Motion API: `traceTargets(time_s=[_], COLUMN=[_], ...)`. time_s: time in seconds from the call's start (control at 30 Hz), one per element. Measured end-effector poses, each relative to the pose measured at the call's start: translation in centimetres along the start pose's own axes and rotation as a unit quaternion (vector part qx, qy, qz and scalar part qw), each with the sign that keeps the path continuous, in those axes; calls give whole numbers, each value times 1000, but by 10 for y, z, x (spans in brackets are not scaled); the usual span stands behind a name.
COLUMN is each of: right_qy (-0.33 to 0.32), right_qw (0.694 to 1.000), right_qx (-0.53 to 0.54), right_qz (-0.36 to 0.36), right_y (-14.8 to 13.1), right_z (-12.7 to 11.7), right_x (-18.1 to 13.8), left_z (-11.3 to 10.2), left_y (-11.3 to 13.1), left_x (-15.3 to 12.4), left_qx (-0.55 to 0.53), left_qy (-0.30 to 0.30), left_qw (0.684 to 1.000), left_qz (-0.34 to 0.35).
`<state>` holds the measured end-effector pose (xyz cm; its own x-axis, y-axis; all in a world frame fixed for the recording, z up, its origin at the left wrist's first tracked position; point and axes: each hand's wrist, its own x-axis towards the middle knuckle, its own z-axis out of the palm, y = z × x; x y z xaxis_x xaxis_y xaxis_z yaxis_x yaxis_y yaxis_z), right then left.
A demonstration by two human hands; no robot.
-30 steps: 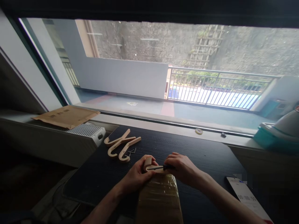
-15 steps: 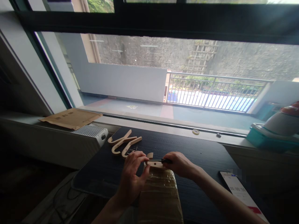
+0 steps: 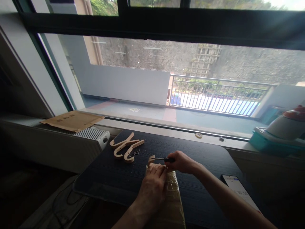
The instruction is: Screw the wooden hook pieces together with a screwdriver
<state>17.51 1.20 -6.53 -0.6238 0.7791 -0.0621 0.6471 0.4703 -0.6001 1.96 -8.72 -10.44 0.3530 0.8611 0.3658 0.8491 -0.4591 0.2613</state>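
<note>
Our left hand (image 3: 153, 184) lies over the taped parcel (image 3: 175, 203) at the near edge of the counter (image 3: 111, 178), its fingers pinning the wooden hook (image 3: 151, 160) on top. From the right, our right hand (image 3: 181, 161) wraps its fingers around the screwdriver (image 3: 162, 158), shaft lying crosswise, tip at the hook.

Three spare hooks (image 3: 125, 148) overlapping on black table (image 3: 202, 152), screws (image 3: 135, 153) just beside. Brown envelope (image 3: 71, 120) partly on white heater (image 3: 94, 135), left. Phone (image 3: 239, 192) near right table edge. Tape roll (image 3: 198, 135) on windowsill.
</note>
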Motion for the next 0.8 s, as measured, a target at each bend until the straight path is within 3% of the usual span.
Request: traceTargets(time_s=[0.4, 0.63, 0.8], right_qy=[-7, 50, -11], right_qw=[1000, 997, 993], right_qx=[17, -54, -117], right_qz=[-4, 27, 33], right_y=[3, -3, -16], right_z=[-1, -47, -63], right_x=[1, -24, -46], left_z=[3, 12, 10], left_y=[7, 6, 7], left_x=[0, -3, -3], left_qx=[-11, 21, 24], left_qy=[-8, 20, 21], left_qw=[999, 999, 999], left_qz=[-35, -21, -21])
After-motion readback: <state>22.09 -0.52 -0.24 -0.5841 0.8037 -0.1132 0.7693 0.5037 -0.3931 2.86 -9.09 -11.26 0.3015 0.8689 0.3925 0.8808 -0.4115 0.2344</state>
